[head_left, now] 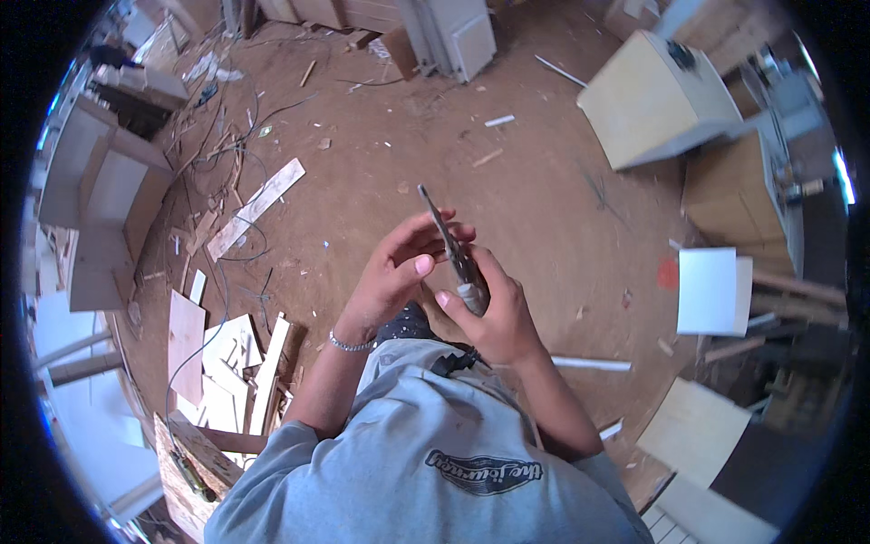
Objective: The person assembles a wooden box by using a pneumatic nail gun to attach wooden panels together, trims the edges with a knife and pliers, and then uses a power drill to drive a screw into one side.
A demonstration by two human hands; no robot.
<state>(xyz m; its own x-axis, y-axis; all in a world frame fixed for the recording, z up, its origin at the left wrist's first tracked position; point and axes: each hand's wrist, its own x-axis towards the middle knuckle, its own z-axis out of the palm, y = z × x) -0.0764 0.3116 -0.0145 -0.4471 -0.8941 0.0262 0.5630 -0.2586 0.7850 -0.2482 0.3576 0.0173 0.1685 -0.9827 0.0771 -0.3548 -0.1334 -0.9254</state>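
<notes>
In front of my body, my right hand (497,317) is closed around the grey lower end of a narrow, dark metal tool (456,257). The tool's thin tip points up and away to the left; its exact kind does not show clearly. My left hand (399,266), with a beaded bracelet at the wrist, is beside the tool. Its fingers curve loosely behind the shaft and the thumb stands apart. Whether those fingertips touch the metal is hidden.
Wood offcuts (237,372) lie piled at the left, with a long board (256,209) and loose cables beyond. Unfinished cabinets (109,190) stand at the left edge. A pale box cabinet (654,100) stands at the far right, and white panels (707,290) lie nearer.
</notes>
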